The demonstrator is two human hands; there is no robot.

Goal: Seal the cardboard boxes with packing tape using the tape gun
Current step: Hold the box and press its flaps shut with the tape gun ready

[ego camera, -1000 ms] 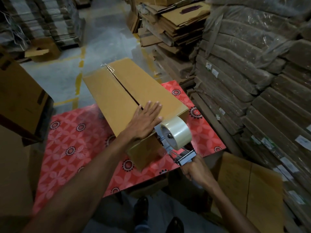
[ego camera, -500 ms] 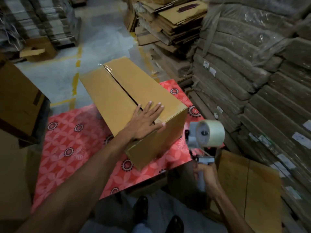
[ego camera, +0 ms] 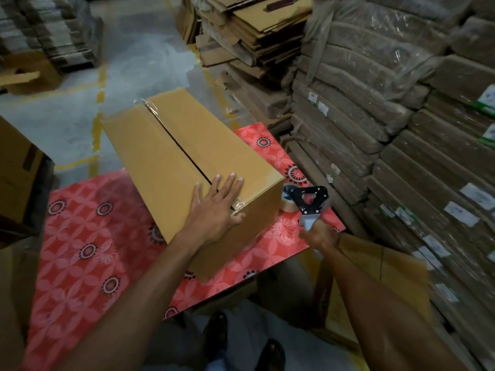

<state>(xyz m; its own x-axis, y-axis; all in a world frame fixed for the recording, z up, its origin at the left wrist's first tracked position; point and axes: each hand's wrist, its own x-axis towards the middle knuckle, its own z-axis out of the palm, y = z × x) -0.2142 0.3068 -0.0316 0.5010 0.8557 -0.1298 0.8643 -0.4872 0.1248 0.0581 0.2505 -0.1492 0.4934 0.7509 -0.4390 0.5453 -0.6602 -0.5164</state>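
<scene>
Tape gun [ego camera: 308, 200] lowered beside box [ego camera: 187, 167], right hand [ego camera: 318, 235] gripping

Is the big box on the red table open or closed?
Closed. The box's two top flaps lie flat and meet along a dark middle seam, with the left hand pressing down on them.

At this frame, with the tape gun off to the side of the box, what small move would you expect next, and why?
Probably letting go of the tape gun on the table. The right hand holds its handle low beside the box, away from the seam, and tape already shows at both seam ends. The left hand lies flat on the near end, perhaps pressing the tape down.
</scene>
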